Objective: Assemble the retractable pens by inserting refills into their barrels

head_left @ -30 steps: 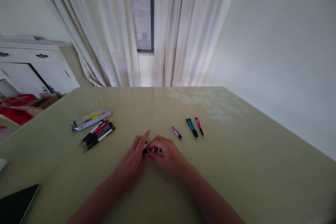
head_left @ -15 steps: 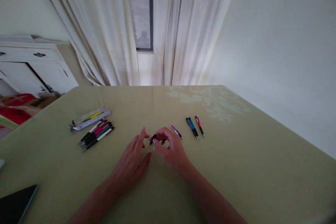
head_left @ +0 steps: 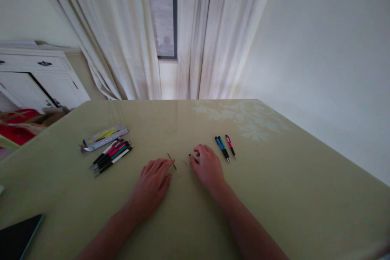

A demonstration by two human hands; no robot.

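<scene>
My left hand (head_left: 152,180) lies low over the table with its fingers stretched out. Its index fingertip touches a thin pen refill (head_left: 170,157), dark with a pale end, which lies slanted on the tabletop. To the right, my right hand (head_left: 209,168) has its fingers curled, with a small black pen part (head_left: 190,155) at the thumb and fingertips; most of that part is hidden. Between the hands lies a faint, thin, small piece (head_left: 184,162), too blurred to name. Beyond my right hand are two blue and green pens (head_left: 223,149) and a pink-and-black pen (head_left: 230,147).
At the left, a pile of several pens (head_left: 112,157) lies by an opened pen box (head_left: 105,138). A dark flat device (head_left: 20,235) is at the near left edge of the table (head_left: 170,122). A white cabinet (head_left: 45,77), curtains and a wall stand beyond.
My hands have drawn apart; the right moved rightward with the black part, now covering the purple pen piece. The refill lies in plain view under my left index finger.
</scene>
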